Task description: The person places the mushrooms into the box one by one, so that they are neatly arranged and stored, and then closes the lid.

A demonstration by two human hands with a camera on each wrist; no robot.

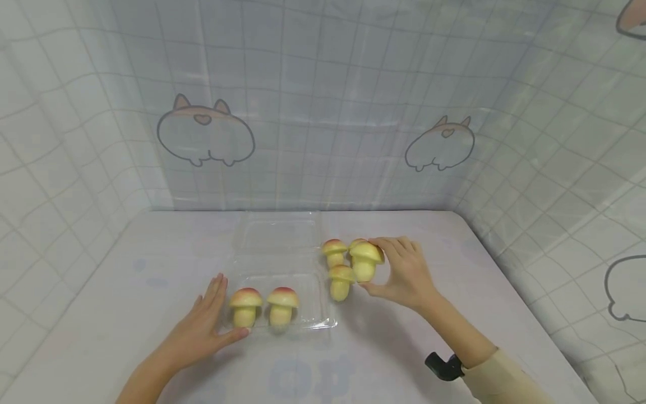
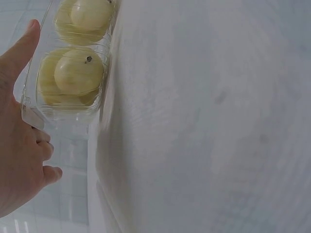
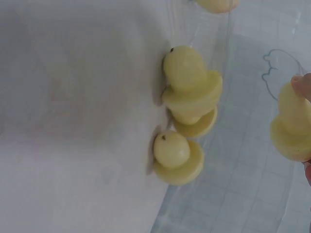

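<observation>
The right hand (image 1: pixel 405 276) pinches a mushroom (image 1: pixel 364 264) at the box's (image 1: pixel 312 293) two o'clock; the left hand (image 1: pixel 203 324), fingers extended, touches its nine o'clock side. Loading seems underway (a pair (image 1: pixel 283 303) sits inside); next calls for an eight o'clock carry.

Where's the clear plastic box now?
In the head view, the clear plastic box lies open on the table, left of the loose toy mushrooms, with the left hand at its left end.
</observation>
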